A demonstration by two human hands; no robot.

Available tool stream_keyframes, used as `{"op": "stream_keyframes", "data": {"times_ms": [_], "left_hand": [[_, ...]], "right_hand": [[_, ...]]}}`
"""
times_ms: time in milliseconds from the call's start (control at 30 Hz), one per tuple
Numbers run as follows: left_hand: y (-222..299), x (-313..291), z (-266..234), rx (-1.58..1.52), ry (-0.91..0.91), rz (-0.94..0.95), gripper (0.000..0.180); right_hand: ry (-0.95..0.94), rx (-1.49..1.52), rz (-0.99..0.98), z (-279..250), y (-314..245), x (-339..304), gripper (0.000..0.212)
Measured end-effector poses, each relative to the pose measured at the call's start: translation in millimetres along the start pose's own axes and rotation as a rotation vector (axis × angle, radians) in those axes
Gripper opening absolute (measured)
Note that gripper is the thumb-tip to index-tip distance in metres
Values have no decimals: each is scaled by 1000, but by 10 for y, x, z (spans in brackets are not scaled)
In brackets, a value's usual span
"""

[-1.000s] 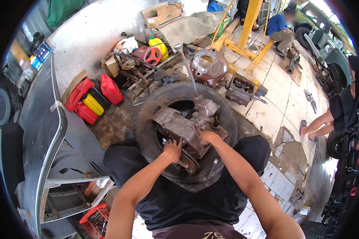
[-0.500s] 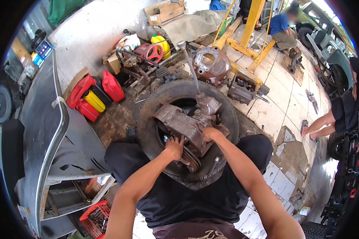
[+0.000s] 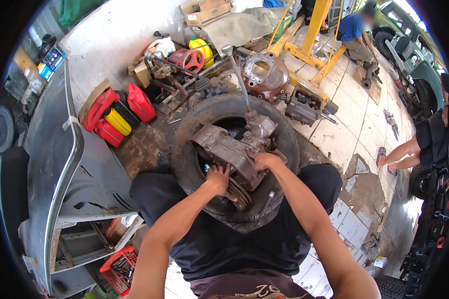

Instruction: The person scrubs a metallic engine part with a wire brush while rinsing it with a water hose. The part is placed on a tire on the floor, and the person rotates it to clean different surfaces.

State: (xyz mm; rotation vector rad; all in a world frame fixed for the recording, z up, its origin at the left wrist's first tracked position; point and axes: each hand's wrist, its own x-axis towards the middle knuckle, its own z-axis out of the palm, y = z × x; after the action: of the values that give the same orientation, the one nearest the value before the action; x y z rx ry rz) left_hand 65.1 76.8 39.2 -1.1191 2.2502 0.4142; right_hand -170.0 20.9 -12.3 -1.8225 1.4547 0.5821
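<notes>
A brown, grimy gearbox (image 3: 224, 149) with a long gear lever (image 3: 240, 82) lies tilted across a worn tyre (image 3: 187, 119). My left hand (image 3: 218, 180) grips its near left side, fingers spread against the casing and thumb over a ridged round drum (image 3: 240, 196). On the right side of the casing, my right hand (image 3: 264, 161) is bent round the housing, its fingertips partly hidden. Both hands touch the gearbox. A small metal tool or bolt (image 3: 271, 195) rests on the tyre's near rim.
Beyond the tyre stand a bell housing (image 3: 267, 75) and an opened gear case (image 3: 304, 108). Red jerrycans (image 3: 141, 102) and a grey vehicle panel (image 3: 92, 169) are at left. A yellow hoist (image 3: 312, 35), a crouching person (image 3: 353, 35) and another person's legs (image 3: 401, 154) are at right.
Both my hands stay on the gearbox, with only a slight shift of the fingers. The crouching person's arms have moved a little over a metal part.
</notes>
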Motion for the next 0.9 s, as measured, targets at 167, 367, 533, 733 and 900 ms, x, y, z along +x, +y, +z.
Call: {"op": "stream_keyframes", "data": {"times_ms": [167,367,533,733,900], "left_hand": [[-89,-32,80,-55,-1,-8,156],[-123,-54,152,-75,-13,-19,156],[41,59,-37,-42,-3,24,156],[-122,-39,154,-63,6,-21,156],[-74,12,73,-73,-14,-2,157]], "right_hand": [[18,-47,50,-184,-257,-250,99],[-192,85,-6,-352,-256,-317,108],[398,-270,-11,371,243,107,109],[-79,-173,50,-359,-461,-490,114],[-68,-84,63,-91,-290,-295,108]]}}
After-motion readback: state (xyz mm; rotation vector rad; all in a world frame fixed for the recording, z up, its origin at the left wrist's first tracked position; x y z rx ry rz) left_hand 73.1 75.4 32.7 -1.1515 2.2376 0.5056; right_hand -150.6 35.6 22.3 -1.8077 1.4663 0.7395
